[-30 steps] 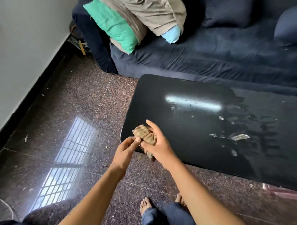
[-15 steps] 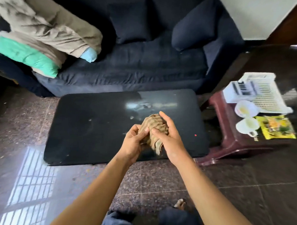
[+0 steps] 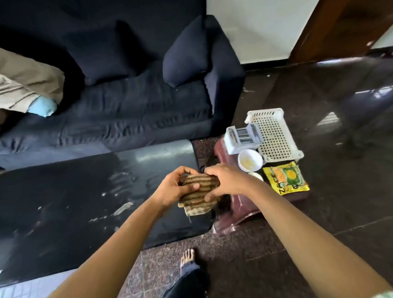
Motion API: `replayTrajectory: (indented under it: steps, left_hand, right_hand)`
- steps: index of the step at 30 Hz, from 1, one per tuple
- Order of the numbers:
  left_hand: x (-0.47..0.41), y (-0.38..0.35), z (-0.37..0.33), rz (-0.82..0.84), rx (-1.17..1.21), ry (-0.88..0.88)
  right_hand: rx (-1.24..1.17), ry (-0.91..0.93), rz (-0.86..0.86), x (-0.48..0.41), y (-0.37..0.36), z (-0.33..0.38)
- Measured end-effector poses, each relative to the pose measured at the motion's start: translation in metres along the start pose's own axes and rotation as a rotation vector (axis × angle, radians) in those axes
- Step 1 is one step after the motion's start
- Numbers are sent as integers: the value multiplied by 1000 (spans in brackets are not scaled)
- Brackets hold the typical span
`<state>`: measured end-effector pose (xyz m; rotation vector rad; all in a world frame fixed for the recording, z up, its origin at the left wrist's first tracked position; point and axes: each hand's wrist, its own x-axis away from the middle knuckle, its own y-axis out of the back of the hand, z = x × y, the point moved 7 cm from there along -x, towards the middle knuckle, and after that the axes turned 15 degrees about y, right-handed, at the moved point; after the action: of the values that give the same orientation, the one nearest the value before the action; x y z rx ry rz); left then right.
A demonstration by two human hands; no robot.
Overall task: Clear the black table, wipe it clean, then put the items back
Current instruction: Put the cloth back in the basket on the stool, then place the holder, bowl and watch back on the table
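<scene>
A brown striped cloth (image 3: 198, 194) is held bunched between my left hand (image 3: 173, 188) and my right hand (image 3: 225, 180), above the right end of the black table (image 3: 65, 201). The table top carries white smears and crumbs and nothing else. The removed items stand on a dark red stool (image 3: 239, 218) to the right: a white perforated basket (image 3: 275, 136), a small grey rack (image 3: 242, 137), a white bowl (image 3: 250, 160), a yellow snack packet (image 3: 285, 177). A white cup (image 3: 256, 176) is mostly hidden behind my right wrist.
A dark blue sofa (image 3: 125, 105) with cushions runs along the table's far side. Folded bedding (image 3: 20, 82) lies at its left end. My bare foot (image 3: 187, 258) stands on the speckled floor near the table's front right corner. A wooden door (image 3: 345, 24) is at the upper right.
The view has swung right, from the table's left end to its right end. Both hands stay on the cloth, now spread a little wider, nearer the stool.
</scene>
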<state>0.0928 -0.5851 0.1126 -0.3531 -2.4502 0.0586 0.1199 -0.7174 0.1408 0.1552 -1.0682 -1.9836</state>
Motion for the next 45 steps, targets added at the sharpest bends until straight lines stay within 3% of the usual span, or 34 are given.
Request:
replayTrajectory:
  steps: [6, 11, 15, 18, 22, 26, 29, 32, 34, 36, 40, 45]
  left_hand:
    - [-74, -56, -24, -52, 225, 95]
    - [-150, -117, -29, -69, 414, 239]
    - [-213, -179, -30, -2, 406, 419]
    - [-253, -212, -40, -80, 330, 393]
    - [-302, -237, -45, -326, 39, 277]
    - [-340, -257, -35, -416, -297, 247]
    - [-358, -273, -24, -413, -634, 188]
    - [-361, -292, -15, -367, -1059, 28]
    - [-364, -299, 2, -292, -1233, 96]
    - [-366, -299, 20, -208, -1363, 205]
    - [-368, -296, 22, -173, -1523, 252]
    - [-353, -305, -1, -157, -1586, 339]
  right_hand:
    - [-564, -292, -254, 48, 38, -99]
    - [-1182, -442, -690, 88, 54, -182]
    - [-1210, -620, -900, 112, 72, -265]
    - [-1165, -695, -959, 120, 84, -325]
    - [-920, -719, -893, 119, 103, -403]
    - [-572, -751, -742, 109, 99, -447]
    - [-233, -699, -501, 98, 90, -460]
    - [34, -542, -441, 91, 85, -447]
    - [160, -342, -230, 82, 65, -434]
    - [238, -285, 55, 83, 40, -435]
    - [342, -395, 267, 97, 34, -448]
    - [412, -615, 218, 102, 62, -433]
